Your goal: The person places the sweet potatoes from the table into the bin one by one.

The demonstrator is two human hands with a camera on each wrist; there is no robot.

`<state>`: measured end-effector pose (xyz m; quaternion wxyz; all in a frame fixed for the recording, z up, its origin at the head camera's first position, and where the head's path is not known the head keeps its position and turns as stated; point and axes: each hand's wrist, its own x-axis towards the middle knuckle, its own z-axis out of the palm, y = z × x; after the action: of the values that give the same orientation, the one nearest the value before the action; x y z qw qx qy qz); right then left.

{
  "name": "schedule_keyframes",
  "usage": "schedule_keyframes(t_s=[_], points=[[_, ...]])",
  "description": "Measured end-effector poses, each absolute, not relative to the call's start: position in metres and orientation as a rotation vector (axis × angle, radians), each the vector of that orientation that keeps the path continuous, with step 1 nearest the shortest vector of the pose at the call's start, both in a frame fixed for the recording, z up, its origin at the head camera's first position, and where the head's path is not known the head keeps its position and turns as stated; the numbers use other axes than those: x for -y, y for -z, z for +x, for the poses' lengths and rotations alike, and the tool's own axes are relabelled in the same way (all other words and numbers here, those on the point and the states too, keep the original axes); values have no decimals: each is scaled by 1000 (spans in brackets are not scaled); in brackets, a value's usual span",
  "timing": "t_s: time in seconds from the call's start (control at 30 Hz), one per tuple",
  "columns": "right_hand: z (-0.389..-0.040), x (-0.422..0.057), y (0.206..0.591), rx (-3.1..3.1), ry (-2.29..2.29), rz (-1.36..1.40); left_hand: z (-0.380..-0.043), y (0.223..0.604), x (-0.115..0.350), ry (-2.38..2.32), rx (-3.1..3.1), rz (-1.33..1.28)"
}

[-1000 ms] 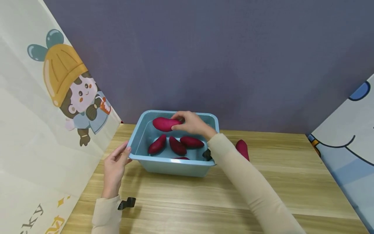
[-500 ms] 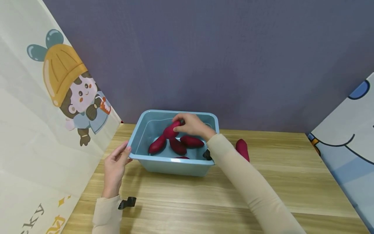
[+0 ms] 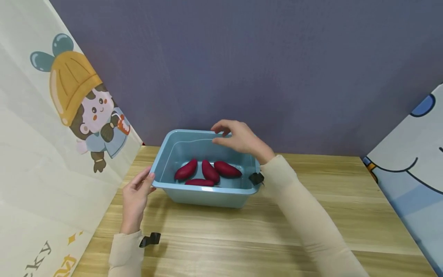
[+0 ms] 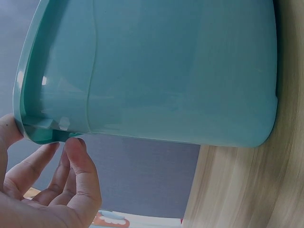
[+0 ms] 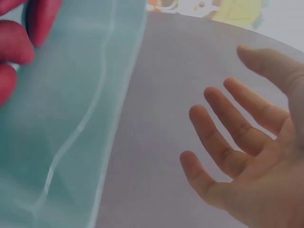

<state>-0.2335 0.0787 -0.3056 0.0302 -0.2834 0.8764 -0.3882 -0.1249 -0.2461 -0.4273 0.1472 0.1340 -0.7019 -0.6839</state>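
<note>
A light-blue plastic bin (image 3: 207,197) stands on the wooden table, with several purplish-red sweet potatoes (image 3: 227,169) lying on its floor. My left hand (image 3: 135,196) pinches the rim at the near left corner, thumb on one side and fingers tucked under the lip, as the left wrist view shows the bin wall (image 4: 180,71) close up. Above the far rim, my right hand (image 3: 238,136) holds nothing. Its fingers are spread and relaxed in the right wrist view, beside the bin's edge, with the sweet potatoes (image 5: 12,42) at the upper left.
The wooden table (image 3: 207,238) carries the bin near its back edge, against a grey-blue wall panel (image 3: 242,69). A white cartoon-printed panel (image 3: 27,146) borders the left side, another (image 3: 415,184) the right. Black wrist mounts (image 3: 150,240) stick out from the sleeves.
My right hand has let go of a sweet potato, down among the others in the bin, and risen up and right. The loose one on the table no longer shows. The left hand stays put.
</note>
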Motion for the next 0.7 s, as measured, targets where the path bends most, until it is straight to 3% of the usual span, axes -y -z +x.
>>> schedule_keyframes(t_s=[0.3, 0.7], points=[[-195, -137, 313, -2875, 1148, -809, -125, 427, 246, 1976, 2017, 388], [-158, -208, 372, -3160, 1125, -671, -123, 426, 245, 1982, 2018, 403]])
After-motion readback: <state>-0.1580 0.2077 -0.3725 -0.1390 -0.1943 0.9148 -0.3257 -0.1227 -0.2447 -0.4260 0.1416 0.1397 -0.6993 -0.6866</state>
